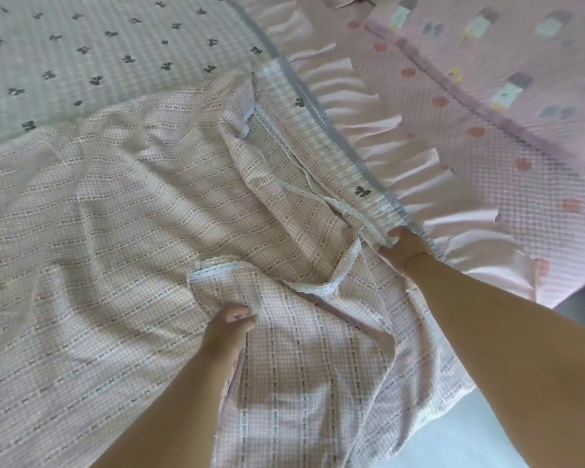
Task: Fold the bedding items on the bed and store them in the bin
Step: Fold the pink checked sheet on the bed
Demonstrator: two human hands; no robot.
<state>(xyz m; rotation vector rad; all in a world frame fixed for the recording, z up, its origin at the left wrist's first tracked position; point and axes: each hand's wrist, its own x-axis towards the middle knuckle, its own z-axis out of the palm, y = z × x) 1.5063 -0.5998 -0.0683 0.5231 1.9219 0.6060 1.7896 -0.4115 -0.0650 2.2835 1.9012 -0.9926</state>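
Left hand and right hand each grip the rumpled, lace-edged pink gingham sheet

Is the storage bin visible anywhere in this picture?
No; only the pink checked sheet, other bedding and both hands show.

Pink gingham sheet; bow-printed pale checked bedspread.

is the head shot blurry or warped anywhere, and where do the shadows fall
Head view: soft daylight, no hard glare; the pink checked sheet is fairly sharp at centre, while the patterned pink quilt at top right looks smeared. The wide lens bends the frilled edge into a curve. A dim shadow lies on the sheet below the left hand; the right hand grips the lace hem.
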